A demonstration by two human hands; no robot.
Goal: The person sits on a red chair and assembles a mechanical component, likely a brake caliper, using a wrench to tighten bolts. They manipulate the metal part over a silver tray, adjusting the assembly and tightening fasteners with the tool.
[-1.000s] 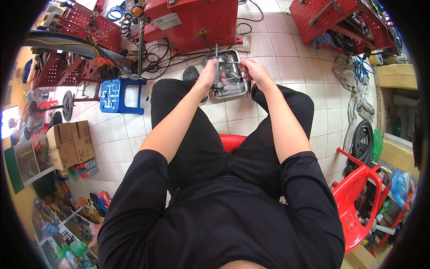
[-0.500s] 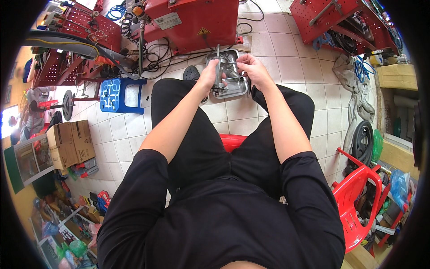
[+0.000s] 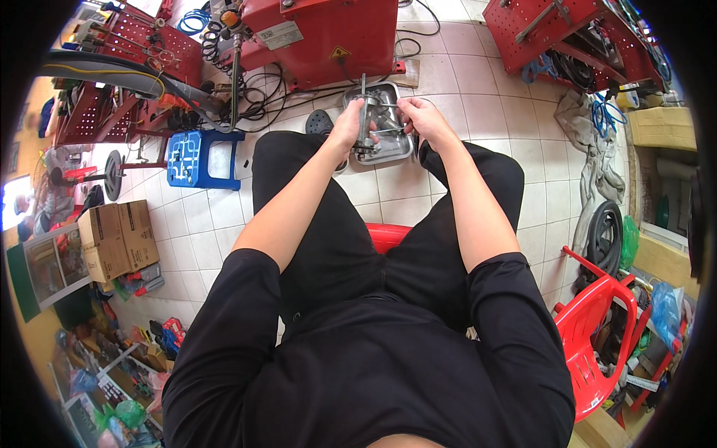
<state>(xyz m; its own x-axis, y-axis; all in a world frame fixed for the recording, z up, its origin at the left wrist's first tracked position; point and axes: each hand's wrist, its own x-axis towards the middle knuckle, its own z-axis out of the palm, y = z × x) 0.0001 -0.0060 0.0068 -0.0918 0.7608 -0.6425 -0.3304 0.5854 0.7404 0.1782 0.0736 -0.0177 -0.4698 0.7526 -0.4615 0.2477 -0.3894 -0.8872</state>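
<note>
I sit on a red stool [image 3: 388, 235] with both arms stretched out over my knees. My left hand [image 3: 349, 123] is closed around an upright grey metal part [image 3: 364, 112] with a thin rod sticking up from it. My right hand [image 3: 414, 118] grips a thin metal tool [image 3: 385, 131] whose tip meets that part. Directly below both hands, a metal tray [image 3: 388, 145] with several small metal pieces rests on the tiled floor. What kind of tool it is cannot be told at this size.
A big red machine [image 3: 321, 33] with cables stands just beyond the tray. A blue plastic stool [image 3: 202, 157] is at my left, cardboard boxes [image 3: 116, 239] further left. A red plastic chair [image 3: 597, 336] and a black tyre [image 3: 605, 235] stand at my right. Red pegboard racks line the back.
Both hands stay on the metal part above the tray; my right hand has shifted only slightly against it.
</note>
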